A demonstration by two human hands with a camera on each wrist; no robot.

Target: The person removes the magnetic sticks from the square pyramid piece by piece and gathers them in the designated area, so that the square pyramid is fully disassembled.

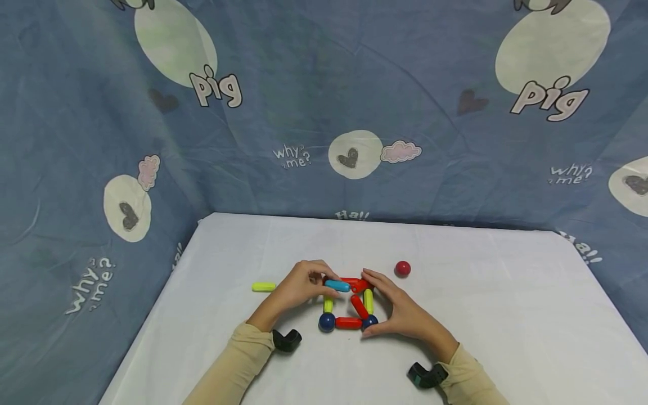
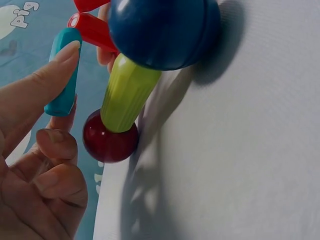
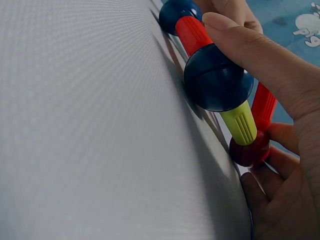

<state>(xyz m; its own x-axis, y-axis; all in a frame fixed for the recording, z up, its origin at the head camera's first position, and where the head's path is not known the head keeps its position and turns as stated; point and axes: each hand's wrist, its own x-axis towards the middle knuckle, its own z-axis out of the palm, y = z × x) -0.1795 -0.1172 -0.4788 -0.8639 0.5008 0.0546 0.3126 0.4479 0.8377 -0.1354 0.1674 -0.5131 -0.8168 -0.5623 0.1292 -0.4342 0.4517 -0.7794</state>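
"Pinching what?"
"The left hand holds a light-blue plastic rod between thumb and fingers, over the far-left part of a four-sided red, yellow and navy plastic frame."
"Its long axis?"
"Nearly left to right, right end slightly nearer."
"The right hand?"
"Spread wide, gripping the frame's right side."

Left hand in fingertip pinch

Head view faces forward and down from well above; close, low wrist views both face the same rod frame.
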